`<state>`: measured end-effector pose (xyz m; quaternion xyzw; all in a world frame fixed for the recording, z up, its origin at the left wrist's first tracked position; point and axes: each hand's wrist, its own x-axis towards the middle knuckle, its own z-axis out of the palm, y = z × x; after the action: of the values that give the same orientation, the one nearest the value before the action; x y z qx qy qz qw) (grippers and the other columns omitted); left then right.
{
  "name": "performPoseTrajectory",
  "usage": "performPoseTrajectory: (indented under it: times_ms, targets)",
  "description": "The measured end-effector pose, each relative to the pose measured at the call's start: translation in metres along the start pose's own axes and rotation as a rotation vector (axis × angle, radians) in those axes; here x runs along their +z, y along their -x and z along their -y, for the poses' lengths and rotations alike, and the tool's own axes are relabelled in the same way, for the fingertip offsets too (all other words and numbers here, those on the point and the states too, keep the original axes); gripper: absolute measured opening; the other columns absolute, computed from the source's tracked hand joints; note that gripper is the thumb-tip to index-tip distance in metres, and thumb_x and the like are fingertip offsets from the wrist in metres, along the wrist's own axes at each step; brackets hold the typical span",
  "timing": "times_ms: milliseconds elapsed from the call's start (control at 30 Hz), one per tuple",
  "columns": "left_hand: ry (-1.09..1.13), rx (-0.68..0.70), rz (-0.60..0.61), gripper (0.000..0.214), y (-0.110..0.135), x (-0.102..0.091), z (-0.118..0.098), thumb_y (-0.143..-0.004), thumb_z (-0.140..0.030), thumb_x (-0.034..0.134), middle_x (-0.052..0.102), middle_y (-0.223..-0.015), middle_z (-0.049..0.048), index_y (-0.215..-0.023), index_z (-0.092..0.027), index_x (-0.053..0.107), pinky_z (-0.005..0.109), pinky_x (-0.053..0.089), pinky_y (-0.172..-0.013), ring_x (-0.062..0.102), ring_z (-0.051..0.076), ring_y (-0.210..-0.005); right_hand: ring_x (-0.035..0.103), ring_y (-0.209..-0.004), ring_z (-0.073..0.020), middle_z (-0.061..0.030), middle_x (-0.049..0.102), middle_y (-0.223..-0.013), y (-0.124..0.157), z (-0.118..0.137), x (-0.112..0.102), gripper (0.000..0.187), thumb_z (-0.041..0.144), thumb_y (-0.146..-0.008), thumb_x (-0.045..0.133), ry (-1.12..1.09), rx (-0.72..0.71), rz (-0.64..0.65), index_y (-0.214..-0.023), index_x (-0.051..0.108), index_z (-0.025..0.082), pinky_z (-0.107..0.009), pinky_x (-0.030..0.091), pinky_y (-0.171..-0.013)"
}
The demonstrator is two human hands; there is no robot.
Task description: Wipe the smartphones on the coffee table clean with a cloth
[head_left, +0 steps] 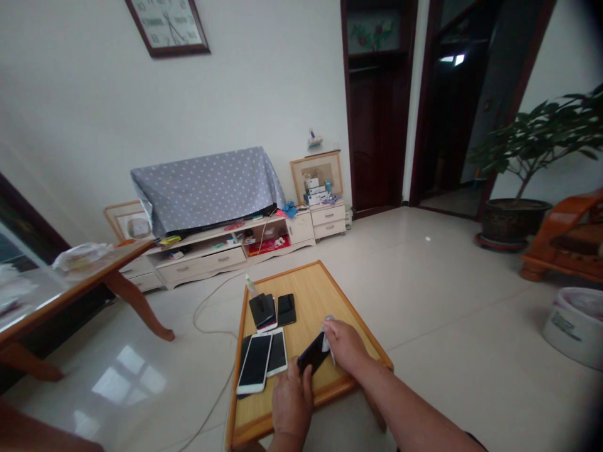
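My left hand (291, 402) grips the near end of a dark phone (312, 353) held just above a small wooden table (315, 290). On the phone's far end rests my right hand (345, 346), closed on a small white cloth (326, 323) that it presses to the phone. Two white-framed phones (264, 360) lie side by side to the left. Behind them sit a stack of dark phones (262, 311) and one black phone (286, 309). At the table's far left corner stands a small bottle (250, 285).
A cable (210, 304) trails over the glossy floor tiles to a low TV cabinet (221, 248) under a dotted cloth. A glass-topped table (70, 282) stands left. Right are a potted plant (518, 207), a wooden bench (565, 238) and a white bucket (577, 323).
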<state>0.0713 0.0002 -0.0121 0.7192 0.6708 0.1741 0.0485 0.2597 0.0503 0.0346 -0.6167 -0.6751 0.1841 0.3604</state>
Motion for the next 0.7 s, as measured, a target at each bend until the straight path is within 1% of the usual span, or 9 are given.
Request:
performPoseTrajectory:
  times_ms: [67,133,267,333,400,467,567,633,700]
  targets:
    - [-0.002,0.004,-0.005,0.037,0.000,0.002,0.000,-0.101,-0.042,0.036,0.072,-0.099,0.0080,-0.126,-0.020,0.052,0.029,0.040,-0.075,0.067,0.022,-0.089,0.064,-0.092,-0.0187,-0.0078,0.072,-0.096,-0.009,-0.012,-0.010,0.037,0.027,-0.101,0.035,0.021,0.062,-0.052,-0.100,0.072,0.019,-0.025,0.041,-0.082]
    - [0.008,0.019,-0.017,0.037,0.000,0.003,0.001,-0.101,-0.042,0.035,0.072,-0.100,0.0079,-0.125,-0.020,0.052,0.029,0.040,-0.076,0.066,0.022,-0.090,0.064,-0.093,-0.0191,-0.0083,0.072,-0.098,-0.007,-0.012,-0.011,0.036,0.027,-0.100,0.036,0.031,0.058,-0.062,-0.103,0.071,0.019,-0.026,0.041,-0.083]
    - [0.039,0.038,-0.027,0.034,0.000,0.001,0.002,-0.101,-0.039,0.036,0.072,-0.103,0.0077,-0.124,-0.021,0.053,0.029,0.041,-0.078,0.066,0.022,-0.092,0.064,-0.093,-0.0171,-0.0056,0.071,-0.102,0.021,0.017,0.016,0.032,0.026,-0.100,0.039,0.007,-0.094,0.051,-0.108,0.070,0.023,-0.024,0.040,-0.080]
    - [0.043,0.044,-0.004,0.030,0.000,0.000,0.002,-0.100,-0.031,0.037,0.072,-0.104,0.0075,-0.123,-0.021,0.053,0.028,0.041,-0.079,0.066,0.021,-0.093,0.064,-0.088,-0.0165,-0.0034,0.071,-0.095,0.034,0.032,0.030,0.030,0.028,-0.099,0.041,0.000,-0.175,0.136,-0.100,0.071,0.024,-0.023,0.039,-0.075]
    - [0.036,0.038,0.017,0.030,0.000,-0.002,0.002,-0.099,-0.026,0.038,0.071,-0.107,0.0076,-0.124,-0.021,0.052,0.028,0.041,-0.081,0.065,0.021,-0.096,0.064,-0.087,-0.0163,-0.0027,0.071,-0.093,0.038,0.038,0.035,0.029,0.030,-0.099,0.042,-0.014,-0.205,0.176,-0.097,0.071,0.024,-0.023,0.038,-0.073]
    - [0.030,0.028,0.027,0.031,0.000,-0.003,0.001,-0.100,-0.030,0.037,0.071,-0.109,0.0078,-0.126,-0.021,0.052,0.028,0.041,-0.081,0.065,0.021,-0.097,0.064,-0.088,-0.0165,-0.0036,0.071,-0.094,0.031,0.032,0.030,0.031,0.029,-0.099,0.041,-0.028,-0.168,0.153,-0.099,0.071,0.024,-0.023,0.039,-0.075]
    - [0.018,0.012,0.020,0.035,0.000,-0.003,-0.002,-0.101,-0.040,0.035,0.072,-0.105,0.0082,-0.125,-0.021,0.053,0.029,0.040,-0.078,0.066,0.022,-0.093,0.064,-0.090,-0.0179,-0.0065,0.072,-0.096,0.008,0.007,0.010,0.034,0.028,-0.100,0.037,-0.006,-0.027,0.045,-0.099,0.071,0.021,-0.025,0.040,-0.079]
    - [0.000,-0.006,0.014,0.035,0.000,-0.003,-0.003,-0.101,-0.041,0.034,0.073,-0.099,0.0080,-0.123,-0.021,0.054,0.029,0.040,-0.076,0.066,0.022,-0.091,0.064,-0.092,-0.0191,-0.0075,0.072,-0.095,-0.003,-0.006,-0.002,0.035,0.029,-0.100,0.036,0.025,0.053,-0.028,-0.098,0.071,0.021,-0.026,0.041,-0.081]
    - [-0.006,-0.007,0.012,0.035,0.000,-0.004,-0.003,-0.101,-0.041,0.035,0.073,-0.097,0.0077,-0.122,-0.021,0.054,0.029,0.039,-0.075,0.066,0.023,-0.090,0.064,-0.093,-0.0196,-0.0078,0.072,-0.096,-0.005,-0.009,-0.004,0.035,0.030,-0.100,0.036,0.033,0.070,-0.055,-0.099,0.070,0.021,-0.026,0.041,-0.082]
